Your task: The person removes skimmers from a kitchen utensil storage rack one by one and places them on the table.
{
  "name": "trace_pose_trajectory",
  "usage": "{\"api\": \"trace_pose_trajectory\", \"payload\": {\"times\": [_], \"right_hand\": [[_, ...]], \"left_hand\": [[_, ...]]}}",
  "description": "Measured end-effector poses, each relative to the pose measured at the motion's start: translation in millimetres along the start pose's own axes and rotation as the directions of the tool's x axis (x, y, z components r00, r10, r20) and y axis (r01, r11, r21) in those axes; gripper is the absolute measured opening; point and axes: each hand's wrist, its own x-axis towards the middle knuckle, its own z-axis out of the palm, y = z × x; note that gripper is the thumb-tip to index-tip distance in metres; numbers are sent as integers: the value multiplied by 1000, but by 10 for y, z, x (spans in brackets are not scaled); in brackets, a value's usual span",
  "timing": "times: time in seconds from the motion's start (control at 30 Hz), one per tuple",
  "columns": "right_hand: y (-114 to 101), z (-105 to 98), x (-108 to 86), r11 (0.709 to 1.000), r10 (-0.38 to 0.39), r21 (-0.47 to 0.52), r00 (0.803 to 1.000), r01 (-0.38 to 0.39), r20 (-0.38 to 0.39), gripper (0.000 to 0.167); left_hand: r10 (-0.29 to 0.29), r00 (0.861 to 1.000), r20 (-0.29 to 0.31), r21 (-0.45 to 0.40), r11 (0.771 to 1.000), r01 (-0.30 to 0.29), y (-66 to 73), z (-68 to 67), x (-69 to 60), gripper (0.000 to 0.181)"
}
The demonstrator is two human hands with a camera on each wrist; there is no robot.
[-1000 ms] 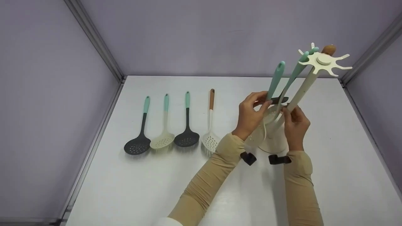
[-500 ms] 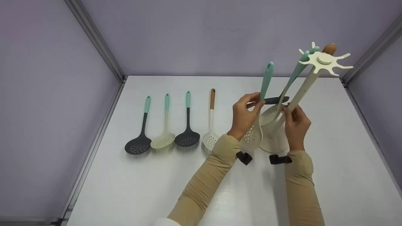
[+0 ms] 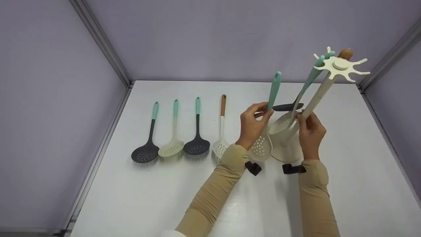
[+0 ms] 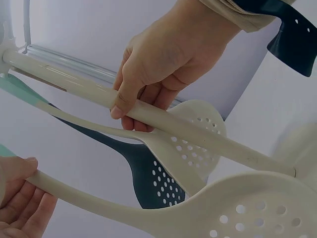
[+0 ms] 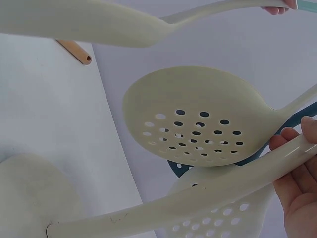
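My left hand [image 3: 251, 127] pinches a cream skimmer [image 3: 261, 149] by the lower part of its mint handle. Its perforated head hangs down, left of a cream utensil stand [image 3: 316, 101] and apart from it. Thumb and fingers of my right hand [image 3: 310, 134] grip the stand's pole, which leans to the right in the head view. From its hooked top hang a cream skimmer [image 5: 193, 94] with a mint handle, a dark skimmer [image 4: 148, 173] and one with a brown handle [image 3: 345, 53]. The pole partly hides this last one's perforated head in the left wrist view.
Left of my hands, several skimmers lie in a row on the white table [image 3: 158, 197]: a black one [image 3: 144, 153], a cream one [image 3: 171, 148], another black one [image 3: 196, 147] and a white one with a brown handle [image 3: 223, 107]. Grey walls [image 3: 210, 39] enclose the table.
My left hand has moved left and slightly down with the cream skimmer, away from the stand. The skimmer's head has come into fuller view. My right hand stays on the pole.
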Motion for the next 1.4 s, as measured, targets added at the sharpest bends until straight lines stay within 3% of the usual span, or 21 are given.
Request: {"api": "trace_pose_trajectory", "payload": {"times": [0.87,1.1,1.4], "right_hand": [[-16,13,0,1000,-4,-12,1000,4,-1,21],[0,16,6,1000,-7,18,1000,7,-2,20],[260,-14,31,1000,3,2,1000,-3,-12,21]], "left_hand": [[-103,995,-20,10,995,103,-169,-78,-71,28],[-96,995,-36,30,995,97,-225,-103,-80,28],[-139,989,-57,28,990,141,-279,-107,-53,27]]}}
